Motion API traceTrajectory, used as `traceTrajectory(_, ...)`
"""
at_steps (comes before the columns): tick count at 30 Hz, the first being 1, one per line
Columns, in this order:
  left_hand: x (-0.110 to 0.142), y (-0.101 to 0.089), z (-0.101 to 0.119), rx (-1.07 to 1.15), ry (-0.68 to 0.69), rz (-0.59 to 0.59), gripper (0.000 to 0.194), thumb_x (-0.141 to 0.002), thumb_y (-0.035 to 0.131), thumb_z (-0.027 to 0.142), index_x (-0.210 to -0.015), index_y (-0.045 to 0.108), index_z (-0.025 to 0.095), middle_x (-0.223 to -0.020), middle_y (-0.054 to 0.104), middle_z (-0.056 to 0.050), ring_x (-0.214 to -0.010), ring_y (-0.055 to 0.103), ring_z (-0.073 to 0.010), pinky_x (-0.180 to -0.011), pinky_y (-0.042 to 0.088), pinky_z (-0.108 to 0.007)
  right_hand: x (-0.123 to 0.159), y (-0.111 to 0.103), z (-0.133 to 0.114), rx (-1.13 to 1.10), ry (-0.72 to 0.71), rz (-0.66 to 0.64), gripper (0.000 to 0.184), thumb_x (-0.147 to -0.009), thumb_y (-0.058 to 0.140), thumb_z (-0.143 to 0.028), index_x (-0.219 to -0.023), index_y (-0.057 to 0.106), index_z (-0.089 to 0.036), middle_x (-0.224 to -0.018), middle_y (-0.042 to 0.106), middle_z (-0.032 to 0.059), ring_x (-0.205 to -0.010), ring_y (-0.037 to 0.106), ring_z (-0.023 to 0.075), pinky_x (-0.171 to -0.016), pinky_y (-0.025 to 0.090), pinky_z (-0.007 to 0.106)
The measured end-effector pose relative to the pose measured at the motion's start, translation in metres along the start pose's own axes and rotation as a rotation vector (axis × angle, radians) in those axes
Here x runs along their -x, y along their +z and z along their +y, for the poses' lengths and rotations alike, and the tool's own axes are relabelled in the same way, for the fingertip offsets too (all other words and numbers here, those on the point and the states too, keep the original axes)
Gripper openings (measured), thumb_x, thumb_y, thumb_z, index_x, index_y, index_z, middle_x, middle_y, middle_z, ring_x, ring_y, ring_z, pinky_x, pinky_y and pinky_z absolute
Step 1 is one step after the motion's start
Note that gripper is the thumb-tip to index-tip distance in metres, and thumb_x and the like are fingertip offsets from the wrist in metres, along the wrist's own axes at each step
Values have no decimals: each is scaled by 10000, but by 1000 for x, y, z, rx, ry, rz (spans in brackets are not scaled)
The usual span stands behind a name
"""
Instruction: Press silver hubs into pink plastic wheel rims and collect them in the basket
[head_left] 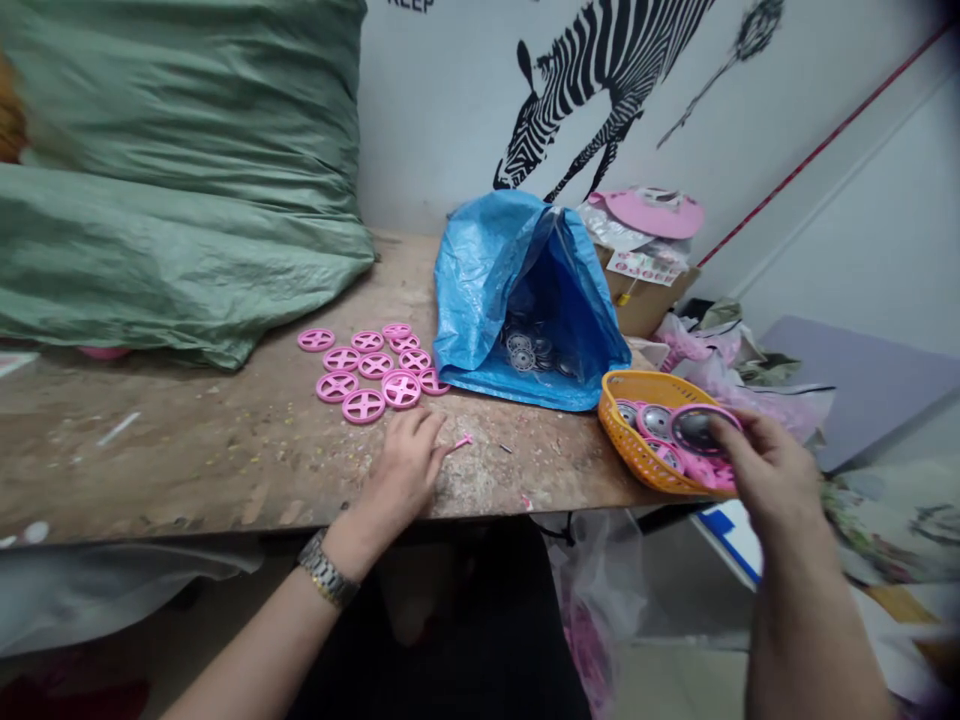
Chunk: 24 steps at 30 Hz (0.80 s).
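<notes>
My left hand [405, 462], with a metal watch on the wrist, rests at the table's front. Its thumb and fingers are closed on a small pink peg-like piece [463, 442]. Several pink spoked rings [364, 404] lie just beyond it. On the right, my right hand [776, 478] pinches a pink-rimmed wheel with a grey disc [694, 428] over a yellow plastic basket [634, 455]. More pink and grey wheels [657, 420] sit inside that basket. An open blue bag [476, 290] behind holds several grey discs [520, 350]. A short dark pin [505, 449] lies on the tabletop.
A large green cloth sack [187, 240] covers the back left of the worn wooden table [225, 470]. Behind the basket stand a cardboard box [649, 300] with a pink visor [652, 213] on top and plastic bags [757, 385]. A zebra-painted wall rises behind.
</notes>
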<state>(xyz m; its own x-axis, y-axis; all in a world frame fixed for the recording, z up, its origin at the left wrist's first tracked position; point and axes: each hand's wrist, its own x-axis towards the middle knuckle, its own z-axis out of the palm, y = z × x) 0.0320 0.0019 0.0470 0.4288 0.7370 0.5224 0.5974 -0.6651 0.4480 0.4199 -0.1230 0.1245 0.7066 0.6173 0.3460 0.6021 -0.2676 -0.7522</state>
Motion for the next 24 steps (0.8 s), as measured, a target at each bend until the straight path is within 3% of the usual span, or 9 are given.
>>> traceTrajectory(2,-13,-2,-16,-172,-42,-24,338,-944,511,253,-1248,577,123,-1186,598,-166,-1118,534,-304,-990,464,-468,-11,-9,15,327,-45,24,584,-755,577,-649,-1071,704,-175,-1021,702,198,-936,640,354,-879,459,550)
traceTrajectory(4,-24,-2,-31,-318,-101,-80,430,-920,565,307,-1295,555,97,-1202,585,-190,-1141,513,-331,-996,447,-467,-6,-8,17,461,-157,61,664,-778,510,-683,-1093,706,-133,-1079,687,235,-1005,625,392,-912,443,579)
traceTrajectory(7,-39,2,-50,-445,-182,-168,635,-887,617,428,-1399,474,82,-1205,576,-209,-1170,496,-359,-993,431,-454,21,13,-2,244,-248,33,582,-825,512,-647,-1089,705,-165,-1074,704,168,-918,661,310,-846,511,487)
traceTrajectory(9,-48,6,-59,-485,-226,-219,721,-881,604,499,-1446,421,90,-1192,584,-211,-1171,498,-368,-981,425,-453,40,35,-21,99,-309,-82,448,-859,561,-561,-1090,696,-203,-1089,712,117,-905,672,259,-829,530,423)
traceTrajectory(13,-59,15,-70,-510,-268,-256,734,-885,585,514,-1455,402,90,-1183,606,-215,-1171,507,-375,-987,401,-460,62,86,-44,-11,-459,-328,274,-909,563,-428,-1019,709,-224,-1062,728,83,-1003,666,243,-929,506,407)
traceTrajectory(18,-54,14,-65,-470,-179,-213,571,-901,558,375,-1387,477,85,-1177,617,-198,-1113,542,-349,-971,418,-453,51,139,-43,-53,-386,-496,260,-912,550,-399,-1008,710,-218,-1052,732,78,-997,670,244,-923,509,405)
traceTrajectory(24,-8,12,-37,-228,-52,-108,582,-928,545,397,-1407,432,85,-1251,611,-184,-1145,561,-323,-1006,456,-473,5,192,-36,104,-333,-419,274,-870,541,-316,-1046,707,-187,-1087,735,84,-1038,667,237,-960,489,381)
